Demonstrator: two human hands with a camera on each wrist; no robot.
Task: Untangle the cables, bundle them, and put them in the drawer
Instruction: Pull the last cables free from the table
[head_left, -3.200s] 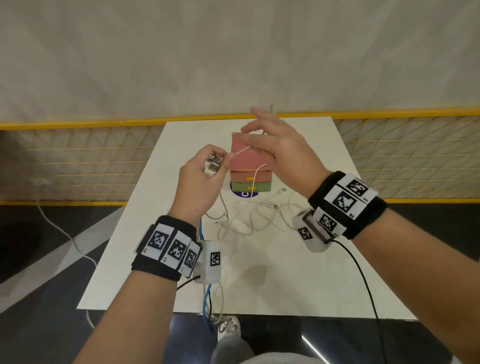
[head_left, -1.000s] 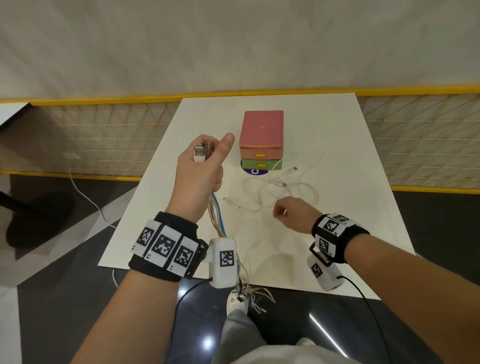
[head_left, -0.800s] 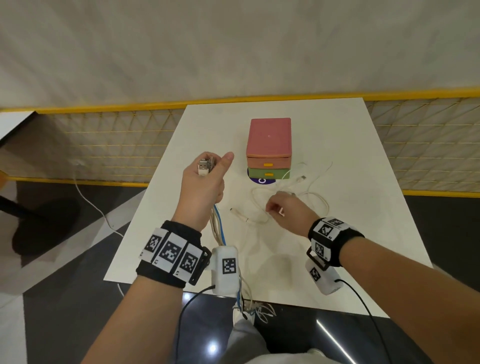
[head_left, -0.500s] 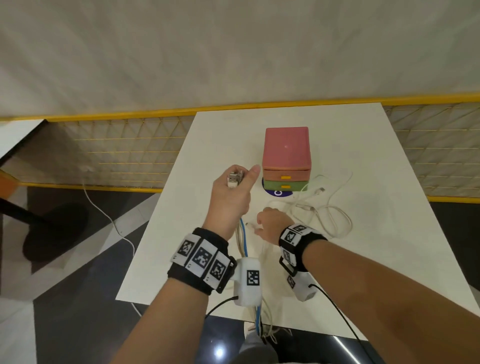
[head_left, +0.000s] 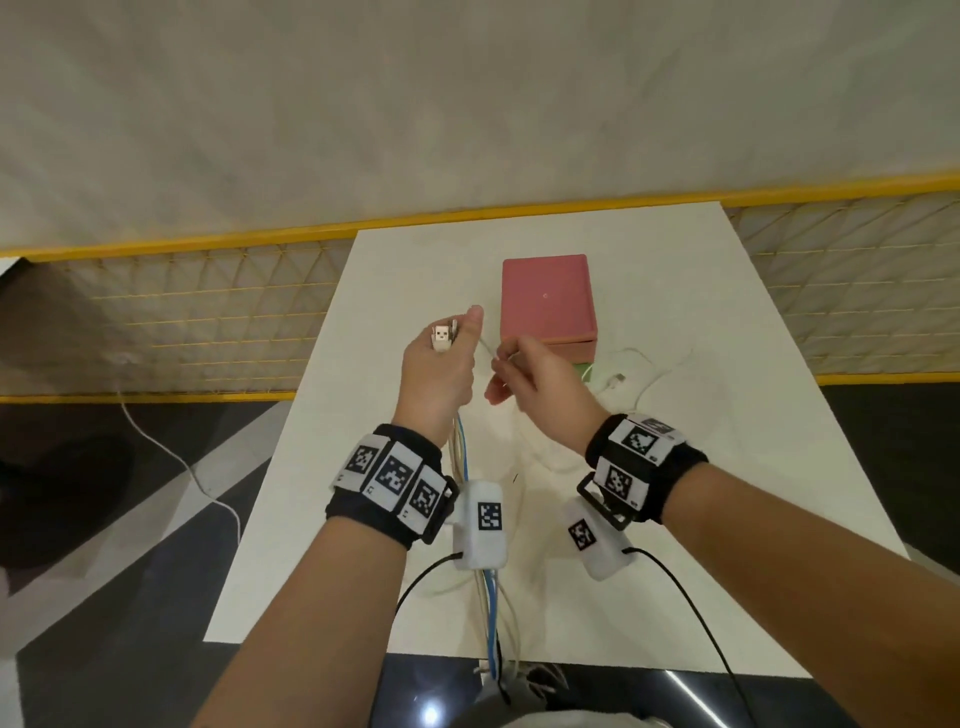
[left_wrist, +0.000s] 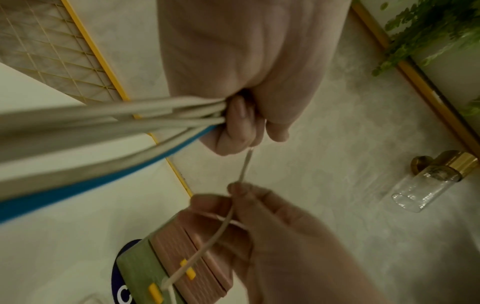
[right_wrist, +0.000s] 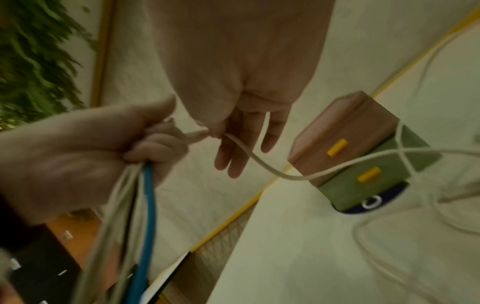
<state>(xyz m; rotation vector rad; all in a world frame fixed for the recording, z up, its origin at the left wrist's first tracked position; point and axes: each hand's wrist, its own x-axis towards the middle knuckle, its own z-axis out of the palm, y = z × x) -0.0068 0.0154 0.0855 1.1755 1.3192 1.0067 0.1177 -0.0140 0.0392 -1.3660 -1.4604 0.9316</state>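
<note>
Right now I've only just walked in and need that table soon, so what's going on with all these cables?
A person is sorting cables. Their left hand grips a bunch of cables, one of them blue, with the plugs poking out on top. Their right hand pinches one thin white cable and brings its end to that bunch. The rest of it lies looped on the table beside the small drawer box, whose drawers are closed.

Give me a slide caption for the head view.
Left hand grips gathered cables; right hand feeds in another white cable.

Dim warm light, blurred wrist views
</note>
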